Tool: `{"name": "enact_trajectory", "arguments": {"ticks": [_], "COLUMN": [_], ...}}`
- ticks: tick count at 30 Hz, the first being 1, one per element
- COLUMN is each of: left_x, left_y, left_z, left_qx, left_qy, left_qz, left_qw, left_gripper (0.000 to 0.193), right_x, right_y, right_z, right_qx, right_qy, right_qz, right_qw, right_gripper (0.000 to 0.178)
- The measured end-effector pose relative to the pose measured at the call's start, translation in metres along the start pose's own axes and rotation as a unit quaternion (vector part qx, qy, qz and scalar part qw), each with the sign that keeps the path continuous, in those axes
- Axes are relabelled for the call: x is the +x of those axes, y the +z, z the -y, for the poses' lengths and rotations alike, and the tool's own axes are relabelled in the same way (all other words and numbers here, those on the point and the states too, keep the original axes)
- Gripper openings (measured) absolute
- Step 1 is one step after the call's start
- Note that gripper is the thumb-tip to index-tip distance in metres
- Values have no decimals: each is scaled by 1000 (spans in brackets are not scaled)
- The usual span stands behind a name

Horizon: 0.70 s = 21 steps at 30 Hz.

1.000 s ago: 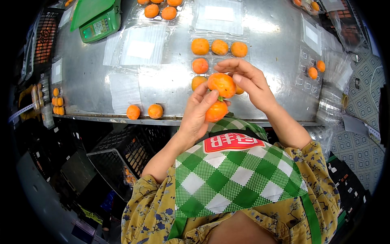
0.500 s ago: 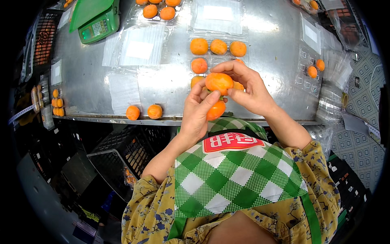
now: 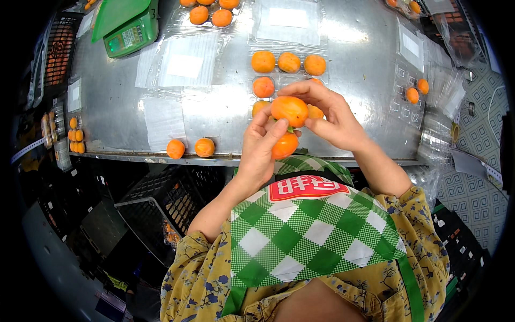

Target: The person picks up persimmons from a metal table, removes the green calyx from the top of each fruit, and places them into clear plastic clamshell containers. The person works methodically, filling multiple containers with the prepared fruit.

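My left hand is closed on an orange persimmon above the table's near edge. A green leafy bit shows under that fruit. A second persimmon sits just below, against the left hand's thumb and partly hidden. My right hand curves round the upper persimmon from the right, its fingers on the far side and its thumb close to the near side. Beyond the hands lies a clear plastic tray with several persimmons in its cups, some hidden by my hands. Its clear lid lies open behind it.
Two loose persimmons rest at the metal table's near edge. A green scale stands far left, near another filled clear pack. At the right are a partly filled tray and stacked plastic packs. Below left is a black crate.
My right thumb has shifted slightly to the right on the upper persimmon. A little more green shows beneath that fruit. The lower persimmon has barely moved.
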State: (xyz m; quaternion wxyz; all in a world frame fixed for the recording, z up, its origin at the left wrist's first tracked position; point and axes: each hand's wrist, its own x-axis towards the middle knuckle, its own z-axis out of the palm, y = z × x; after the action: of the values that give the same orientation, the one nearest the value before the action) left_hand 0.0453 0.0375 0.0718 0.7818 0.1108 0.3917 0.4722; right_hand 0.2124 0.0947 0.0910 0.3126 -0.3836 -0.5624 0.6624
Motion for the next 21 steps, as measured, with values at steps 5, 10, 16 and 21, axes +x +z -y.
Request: {"name": "enact_trajectory", "arguments": {"ticks": [5,10,16,21], "left_x": [-2,-4,-2,-1], "left_y": [-5,1,2,1], "left_z": [-2,-6,-4,-1], "left_qx": [-43,-48,-10,-9], "left_qy": [-51,-80,-53,-56], "left_qz": [42,72,86,78], "left_qw": [997,993,995,995], "left_gripper": [44,44,43,43], "right_x": [0,-2,-3,-3], "right_y": [-13,-15,-13,-12], "right_z": [1,0,-3,-3], "right_qx": [-74,-92,-124,-144], "right_qy": [-54,-51,-65,-66], "right_qz": [80,76,57,59], "right_qw": [993,991,989,986], "right_gripper": [63,64,63,63]}}
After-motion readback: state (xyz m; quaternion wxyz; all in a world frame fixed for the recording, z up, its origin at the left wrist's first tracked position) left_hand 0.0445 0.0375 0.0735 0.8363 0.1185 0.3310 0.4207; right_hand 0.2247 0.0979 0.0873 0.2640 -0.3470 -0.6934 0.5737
